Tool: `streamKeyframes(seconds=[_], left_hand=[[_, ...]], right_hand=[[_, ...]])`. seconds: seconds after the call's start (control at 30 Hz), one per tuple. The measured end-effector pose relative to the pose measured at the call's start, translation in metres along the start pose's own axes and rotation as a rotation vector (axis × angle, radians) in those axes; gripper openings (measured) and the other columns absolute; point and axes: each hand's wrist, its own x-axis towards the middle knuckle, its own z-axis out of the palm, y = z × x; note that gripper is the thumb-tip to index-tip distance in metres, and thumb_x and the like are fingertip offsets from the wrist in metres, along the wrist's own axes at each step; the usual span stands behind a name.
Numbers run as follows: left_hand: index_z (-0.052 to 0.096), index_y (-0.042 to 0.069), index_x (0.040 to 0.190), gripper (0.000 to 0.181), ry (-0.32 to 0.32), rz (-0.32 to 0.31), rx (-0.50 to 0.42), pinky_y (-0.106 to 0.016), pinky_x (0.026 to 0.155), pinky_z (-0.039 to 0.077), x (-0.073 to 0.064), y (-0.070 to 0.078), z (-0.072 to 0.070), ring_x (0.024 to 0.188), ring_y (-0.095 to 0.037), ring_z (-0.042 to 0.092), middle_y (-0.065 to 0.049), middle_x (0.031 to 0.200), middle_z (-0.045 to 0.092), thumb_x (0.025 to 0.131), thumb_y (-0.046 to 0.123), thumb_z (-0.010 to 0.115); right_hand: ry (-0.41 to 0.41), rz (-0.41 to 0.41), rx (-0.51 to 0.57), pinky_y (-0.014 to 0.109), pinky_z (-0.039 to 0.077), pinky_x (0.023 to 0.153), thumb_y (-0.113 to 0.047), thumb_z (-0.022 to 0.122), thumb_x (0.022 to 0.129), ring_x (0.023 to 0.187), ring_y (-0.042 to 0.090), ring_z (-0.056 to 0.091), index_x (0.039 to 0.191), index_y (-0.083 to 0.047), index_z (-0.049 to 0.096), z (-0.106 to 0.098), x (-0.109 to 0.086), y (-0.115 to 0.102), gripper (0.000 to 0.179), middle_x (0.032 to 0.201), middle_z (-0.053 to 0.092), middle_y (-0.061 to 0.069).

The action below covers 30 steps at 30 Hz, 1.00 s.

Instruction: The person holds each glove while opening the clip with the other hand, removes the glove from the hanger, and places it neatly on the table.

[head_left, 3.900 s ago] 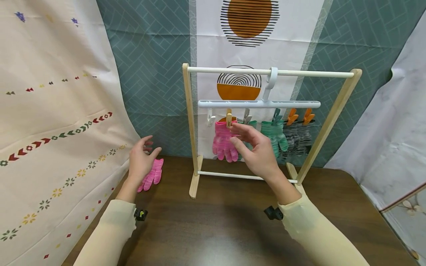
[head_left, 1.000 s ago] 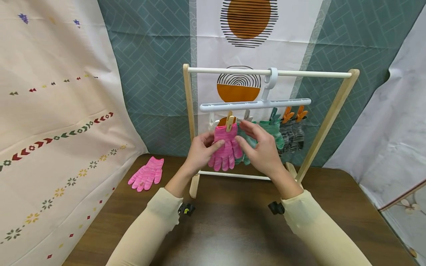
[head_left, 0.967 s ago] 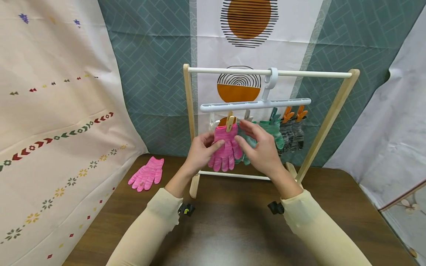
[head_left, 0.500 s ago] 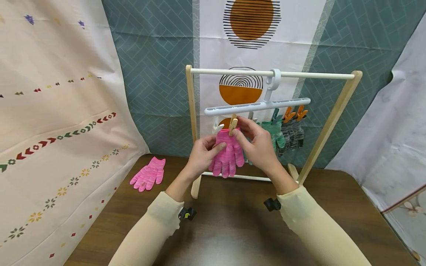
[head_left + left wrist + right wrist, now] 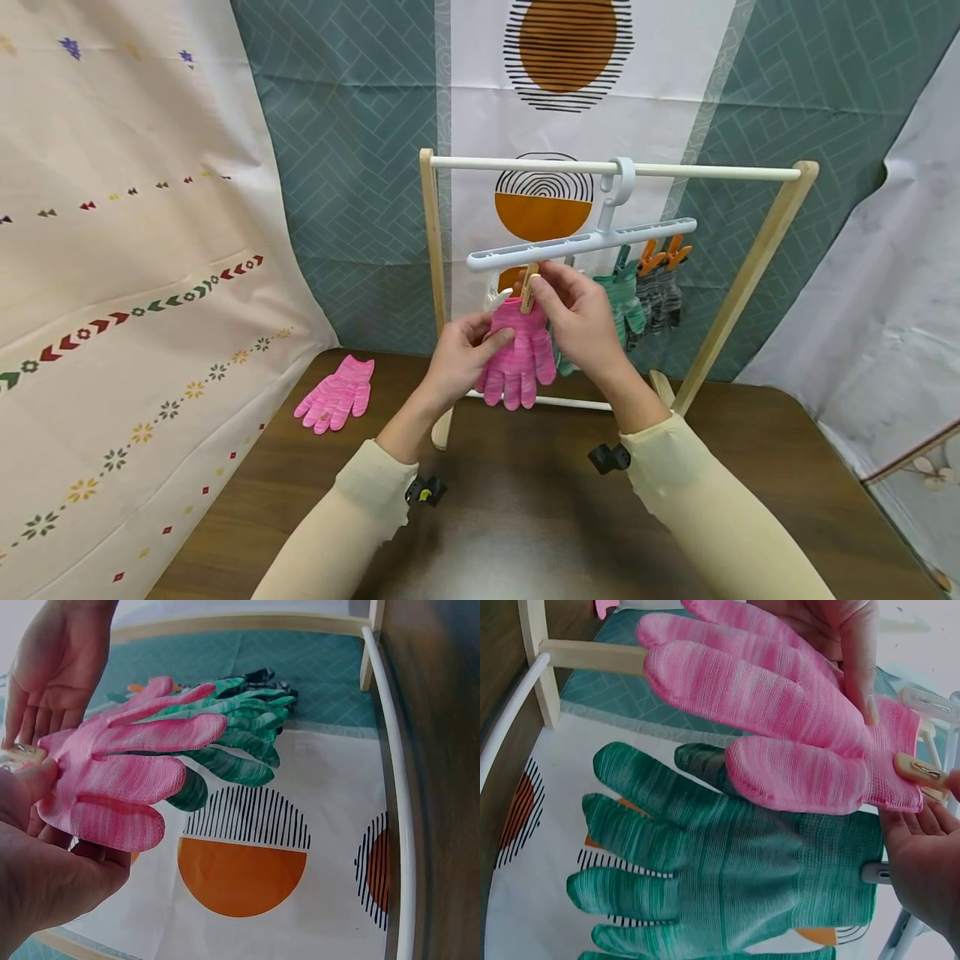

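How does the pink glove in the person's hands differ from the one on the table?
The held glove is up off the table, fingers downward; the other glove lies on it.
The held glove has a tan clothespin at its cuff; the other shows none.
The left hand grips the held glove; no hand touches the other.
Both are pink, streaked and five-fingered.
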Motion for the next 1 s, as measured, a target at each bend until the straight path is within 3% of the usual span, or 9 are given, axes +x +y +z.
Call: streamKeyframes(seconds=[0.37, 1.0], left_hand=[[0.069, -0.006, 0.129, 0.029, -0.013, -0.005, -0.012, -0.031, 0.078, 0.061, -0.0003, -0.003, 0.0, 0.089, -0.021, 0.075, -0.019, 0.107, 0.077, 0.105, 0.011, 0.069], [0.069, -0.005, 0.13, 0.031, -0.004, -0.011, 0.005, -0.031, 0.079, 0.061, -0.0036, -0.0017, -0.0021, 0.091, -0.021, 0.074, -0.018, 0.11, 0.077, 0.105, 0.012, 0.07]], right_hand=[[0.025, 0.054, 0.076, 0.029, 0.057, 0.095, -0.011, 0.064, 0.108, 0.111, 0.025, 0.072, 0.141, 0.005, 0.062, 0.001, 0.0, 0.0007, 0.037, 0.126, 0.07, 0.021], [0.079, 0.053, 0.051, 0.029, 0.059, 0.093, -0.014, 0.067, 0.106, 0.108, 0.027, 0.075, 0.136, 0.004, 0.067, 0.0067, 0.0001, 0.0016, 0.035, 0.126, 0.07, 0.027]])
